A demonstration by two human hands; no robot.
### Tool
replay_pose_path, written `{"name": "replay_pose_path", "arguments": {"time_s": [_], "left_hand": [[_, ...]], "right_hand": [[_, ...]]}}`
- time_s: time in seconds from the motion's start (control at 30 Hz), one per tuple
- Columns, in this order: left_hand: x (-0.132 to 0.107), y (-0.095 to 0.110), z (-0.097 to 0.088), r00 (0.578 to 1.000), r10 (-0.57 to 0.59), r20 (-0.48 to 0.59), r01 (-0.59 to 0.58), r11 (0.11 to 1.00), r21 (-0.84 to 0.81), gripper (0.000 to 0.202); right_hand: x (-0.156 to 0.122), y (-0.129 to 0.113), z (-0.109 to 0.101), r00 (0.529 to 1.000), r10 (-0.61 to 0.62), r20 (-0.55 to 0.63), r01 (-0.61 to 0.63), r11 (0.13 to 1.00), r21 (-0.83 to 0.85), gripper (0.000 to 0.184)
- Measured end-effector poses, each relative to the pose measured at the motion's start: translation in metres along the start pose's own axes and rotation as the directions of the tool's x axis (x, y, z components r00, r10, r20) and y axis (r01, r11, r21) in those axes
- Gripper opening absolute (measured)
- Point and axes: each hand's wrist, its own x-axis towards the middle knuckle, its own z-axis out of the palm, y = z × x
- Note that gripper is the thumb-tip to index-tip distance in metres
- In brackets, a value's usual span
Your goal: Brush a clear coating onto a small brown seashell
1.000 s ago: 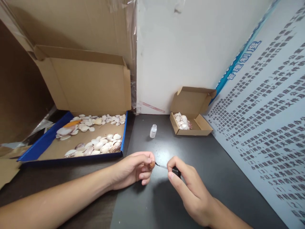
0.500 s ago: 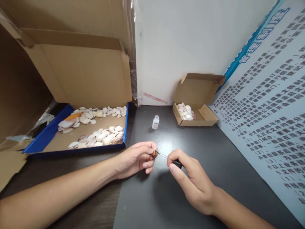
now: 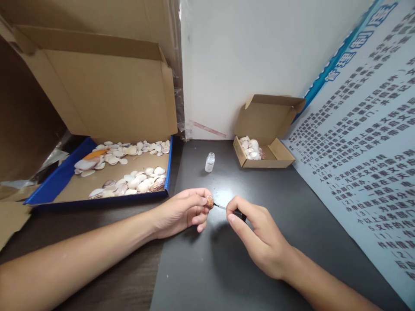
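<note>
Between thumb and fingertips, my left hand [image 3: 186, 211] pinches a small brown shell [image 3: 210, 202] above the dark table. My right hand [image 3: 256, 231] is closed around the black cap of a thin applicator brush [image 3: 239, 214]. The brush's dark tip points left and meets the right side of the shell. Behind both hands stands a small glass bottle [image 3: 210, 163], upright and uncapped, with whitish contents and a label too small to read.
At the left lies a blue-edged cardboard box [image 3: 65, 176], lid up, holding many pale shells and an orange one. A smaller cardboard box [image 3: 272, 163] with white shells stands at the back right. A white board [image 3: 240, 65] rises behind; a printed sheet [image 3: 363, 142] leans at the right.
The view has shifted a little, so the boxes and bottle appear slightly higher and further left. The shell has turned slightly in my left fingers. Both holds are the same.
</note>
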Motion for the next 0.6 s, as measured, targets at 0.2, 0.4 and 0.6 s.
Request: {"name": "replay_pose_path", "arguments": {"time_s": [0.2,0.4,0.6], "left_hand": [[-0.0008,0.001,0.0009,1.0,-0.013,0.004,0.013,1.0,0.005,0.011],[-0.0009,0.0014,0.0039,1.0,-0.005,-0.015,0.005,1.0,0.013,0.017],[-0.0009,0.0018,0.0041,1.0,-0.014,-0.014,0.015,0.999,0.043,0.016]], "right_hand": [[-0.0036,-0.0011,-0.0011,0.993,-0.113,-0.025,0.114,0.992,0.048,0.016],[-0.0019,-0.0005,0.0005,0.998,-0.069,0.011,0.069,0.998,0.0,0.017],[-0.0017,0.0014,-0.0005,0.998,-0.054,-0.021,0.055,0.998,0.021,0.018]]}}
